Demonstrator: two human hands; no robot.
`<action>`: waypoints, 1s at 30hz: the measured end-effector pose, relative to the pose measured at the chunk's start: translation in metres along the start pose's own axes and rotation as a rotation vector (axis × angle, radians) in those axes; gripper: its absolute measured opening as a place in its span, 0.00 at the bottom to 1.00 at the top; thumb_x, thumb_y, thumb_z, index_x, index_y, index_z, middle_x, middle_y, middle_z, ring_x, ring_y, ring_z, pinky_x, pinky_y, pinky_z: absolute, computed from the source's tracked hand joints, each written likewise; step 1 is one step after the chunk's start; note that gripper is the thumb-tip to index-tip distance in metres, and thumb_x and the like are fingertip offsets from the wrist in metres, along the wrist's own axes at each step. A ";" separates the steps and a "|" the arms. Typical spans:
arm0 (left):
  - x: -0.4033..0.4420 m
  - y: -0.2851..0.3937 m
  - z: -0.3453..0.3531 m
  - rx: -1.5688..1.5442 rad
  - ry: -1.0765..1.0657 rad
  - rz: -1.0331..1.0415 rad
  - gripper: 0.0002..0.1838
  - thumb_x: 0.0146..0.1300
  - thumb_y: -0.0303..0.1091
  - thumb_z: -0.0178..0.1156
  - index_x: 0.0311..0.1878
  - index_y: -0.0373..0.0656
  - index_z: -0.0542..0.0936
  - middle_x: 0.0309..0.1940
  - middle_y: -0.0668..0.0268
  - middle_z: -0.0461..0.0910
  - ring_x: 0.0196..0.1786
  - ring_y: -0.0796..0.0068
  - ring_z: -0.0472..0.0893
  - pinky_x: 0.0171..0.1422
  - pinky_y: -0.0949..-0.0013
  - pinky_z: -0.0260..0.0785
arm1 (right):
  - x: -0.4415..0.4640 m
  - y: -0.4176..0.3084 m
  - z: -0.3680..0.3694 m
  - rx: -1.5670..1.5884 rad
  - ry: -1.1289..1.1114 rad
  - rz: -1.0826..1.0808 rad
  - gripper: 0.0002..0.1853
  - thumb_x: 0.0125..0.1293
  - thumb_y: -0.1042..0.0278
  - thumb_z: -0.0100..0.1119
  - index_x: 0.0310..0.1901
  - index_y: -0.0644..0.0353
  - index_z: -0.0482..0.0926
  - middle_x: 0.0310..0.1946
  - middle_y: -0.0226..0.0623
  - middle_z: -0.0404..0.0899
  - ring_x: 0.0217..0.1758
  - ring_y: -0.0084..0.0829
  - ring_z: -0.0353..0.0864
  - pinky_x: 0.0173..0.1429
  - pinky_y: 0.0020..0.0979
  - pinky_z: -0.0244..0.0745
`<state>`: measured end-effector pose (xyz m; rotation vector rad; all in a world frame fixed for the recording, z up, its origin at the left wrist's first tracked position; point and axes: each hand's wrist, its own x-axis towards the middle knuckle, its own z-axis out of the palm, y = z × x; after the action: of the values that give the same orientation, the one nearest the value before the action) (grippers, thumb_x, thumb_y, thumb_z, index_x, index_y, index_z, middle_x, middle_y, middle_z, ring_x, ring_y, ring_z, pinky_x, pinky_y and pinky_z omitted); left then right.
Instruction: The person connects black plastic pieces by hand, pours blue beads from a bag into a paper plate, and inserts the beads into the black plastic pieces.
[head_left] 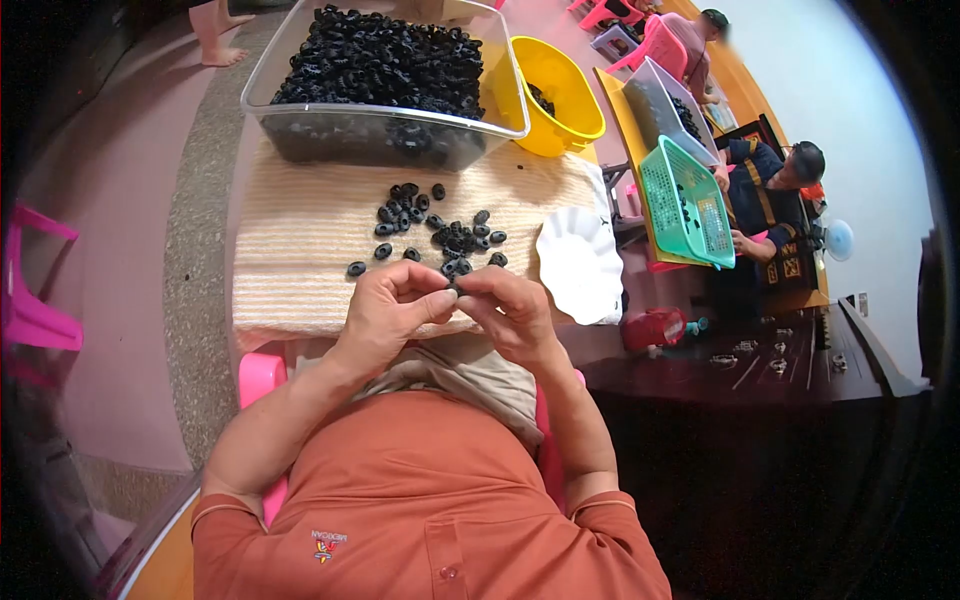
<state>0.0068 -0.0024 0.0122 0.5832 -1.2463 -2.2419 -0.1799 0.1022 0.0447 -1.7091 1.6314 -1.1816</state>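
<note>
Near the front edge of a striped towel (290,235), my left hand (395,305) and my right hand (510,308) meet at the fingertips. Both pinch a small dark piece (454,287), mostly covered by the fingers. Just beyond the fingertips lies a loose pile of small black parts (456,238). Another cluster of black oval pieces (400,212) sits farther back and to the left, and single ones are scattered around. A white scalloped dish (580,265) rests on the towel to the right of my right hand.
A clear bin (380,113) heaped with black parts stands at the back, beside a yellow tub (575,135). To the right, another table holds a green basket (700,240) and a grey bin (655,105). Two people sit there. Pink stools (40,320) stand around.
</note>
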 end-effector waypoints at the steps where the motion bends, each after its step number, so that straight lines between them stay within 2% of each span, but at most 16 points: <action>1: 0.000 0.000 0.002 -0.011 0.021 0.009 0.11 0.71 0.26 0.69 0.53 0.34 0.82 0.44 0.64 0.87 0.45 0.78 0.86 0.52 0.72 0.82 | 0.001 0.002 0.002 -0.002 0.020 -0.052 0.13 0.68 0.83 0.67 0.53 0.64 0.84 0.41 0.42 0.87 0.41 0.34 0.87 0.43 0.31 0.79; 3: -0.001 0.001 0.007 -0.032 0.061 0.028 0.11 0.70 0.24 0.70 0.53 0.34 0.83 0.44 0.63 0.87 0.45 0.79 0.86 0.52 0.73 0.81 | 0.003 0.007 0.005 -0.007 0.059 -0.157 0.13 0.68 0.83 0.67 0.53 0.64 0.85 0.41 0.42 0.87 0.41 0.34 0.86 0.44 0.31 0.79; 7: -0.001 -0.001 0.007 -0.004 0.055 0.056 0.11 0.71 0.22 0.68 0.54 0.34 0.82 0.45 0.63 0.87 0.46 0.78 0.86 0.53 0.72 0.82 | 0.002 -0.001 0.004 -0.107 0.049 -0.113 0.14 0.67 0.83 0.67 0.53 0.62 0.86 0.42 0.43 0.87 0.41 0.35 0.86 0.44 0.31 0.78; 10: -0.002 0.001 0.009 0.036 0.070 0.073 0.09 0.70 0.22 0.68 0.52 0.34 0.83 0.42 0.64 0.88 0.45 0.80 0.86 0.52 0.73 0.81 | 0.003 0.002 0.008 -0.077 0.077 -0.148 0.13 0.68 0.82 0.67 0.52 0.63 0.86 0.39 0.43 0.85 0.38 0.37 0.85 0.41 0.32 0.79; 13: -0.001 -0.003 0.008 0.145 0.098 0.112 0.08 0.70 0.23 0.69 0.49 0.35 0.84 0.39 0.65 0.88 0.42 0.82 0.85 0.48 0.75 0.79 | 0.001 0.003 0.015 -0.049 0.160 -0.148 0.11 0.69 0.82 0.67 0.51 0.66 0.85 0.38 0.41 0.85 0.36 0.32 0.85 0.40 0.30 0.79; 15: -0.001 -0.007 0.008 0.176 0.121 0.140 0.07 0.69 0.24 0.70 0.48 0.35 0.85 0.37 0.67 0.87 0.39 0.84 0.84 0.44 0.76 0.78 | -0.002 -0.001 0.019 0.024 0.184 -0.048 0.09 0.69 0.82 0.67 0.50 0.67 0.85 0.37 0.40 0.86 0.36 0.28 0.85 0.40 0.28 0.79; 16: -0.001 -0.006 0.007 0.170 0.113 0.111 0.07 0.68 0.25 0.71 0.46 0.36 0.84 0.35 0.68 0.87 0.35 0.86 0.82 0.38 0.78 0.74 | -0.004 -0.003 0.021 0.060 0.198 0.004 0.08 0.70 0.82 0.67 0.49 0.68 0.85 0.37 0.39 0.86 0.36 0.26 0.85 0.40 0.27 0.78; 19: -0.002 -0.007 0.009 0.196 0.119 0.112 0.06 0.68 0.24 0.71 0.44 0.36 0.84 0.34 0.69 0.86 0.33 0.86 0.80 0.36 0.78 0.73 | -0.007 -0.005 0.020 0.093 0.195 0.113 0.06 0.71 0.82 0.66 0.48 0.67 0.84 0.36 0.38 0.86 0.37 0.21 0.84 0.40 0.25 0.78; 23: -0.002 -0.006 0.008 0.235 0.082 0.101 0.05 0.67 0.23 0.71 0.42 0.37 0.83 0.34 0.70 0.86 0.36 0.86 0.82 0.42 0.77 0.76 | -0.007 -0.009 0.014 0.134 0.148 0.068 0.07 0.69 0.82 0.67 0.47 0.66 0.85 0.37 0.39 0.86 0.38 0.24 0.86 0.43 0.27 0.82; 26: -0.006 0.000 0.011 0.229 0.021 0.015 0.06 0.67 0.22 0.70 0.45 0.36 0.85 0.37 0.69 0.87 0.40 0.85 0.83 0.47 0.76 0.78 | -0.011 -0.017 -0.010 0.020 -0.010 0.052 0.10 0.67 0.84 0.67 0.49 0.64 0.85 0.38 0.40 0.86 0.41 0.28 0.88 0.46 0.30 0.83; 28: -0.007 0.001 0.015 0.229 0.025 0.016 0.09 0.68 0.22 0.69 0.49 0.36 0.86 0.39 0.68 0.88 0.42 0.84 0.84 0.49 0.75 0.78 | -0.016 -0.011 -0.035 -0.089 0.022 -0.025 0.13 0.64 0.84 0.69 0.49 0.64 0.84 0.40 0.42 0.87 0.43 0.33 0.89 0.48 0.32 0.83; 30: -0.007 0.000 0.015 0.222 0.018 0.005 0.11 0.68 0.22 0.69 0.53 0.36 0.87 0.41 0.68 0.89 0.43 0.84 0.84 0.51 0.74 0.78 | -0.022 -0.006 -0.068 -0.460 0.076 -0.004 0.11 0.63 0.83 0.69 0.46 0.63 0.85 0.42 0.43 0.88 0.46 0.37 0.90 0.51 0.33 0.82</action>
<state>0.0037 0.0122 0.0203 0.6799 -1.4968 -2.1042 -0.2318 0.1390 0.0789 -1.9547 2.0676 -0.9278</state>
